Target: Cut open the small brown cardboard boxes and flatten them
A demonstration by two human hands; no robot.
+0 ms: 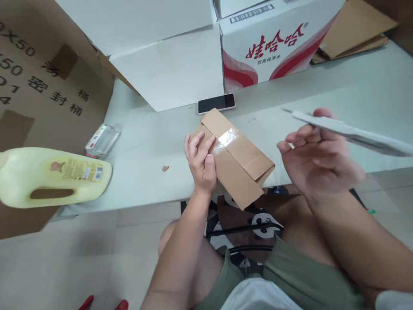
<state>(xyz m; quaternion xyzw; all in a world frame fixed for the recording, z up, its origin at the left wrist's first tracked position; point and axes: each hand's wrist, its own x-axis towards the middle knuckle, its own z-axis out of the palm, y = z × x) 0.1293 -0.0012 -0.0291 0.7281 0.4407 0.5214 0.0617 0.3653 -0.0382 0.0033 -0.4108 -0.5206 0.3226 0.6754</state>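
My left hand (200, 165) grips a small brown cardboard box (243, 161), fingers and thumb over its left side. The box lies tilted across the table's front edge, its near end overhanging. Clear shiny tape (228, 137) crosses its seam, and a flap gapes slightly at the right end. My right hand (319, 157) is raised to the right, apart from the box, palm turned up. In it is a slim white knife-like tool (348, 129) with a thin grey tip pointing left; motion blur hides its details.
On the pale table (145, 142) a phone (216, 103) lies before a white box (267, 51) with red print. A yellow jug (54, 176), a clear packet (102, 141) and a large carton (48, 86) are left. Folded cardboard (355, 30) lies back right.
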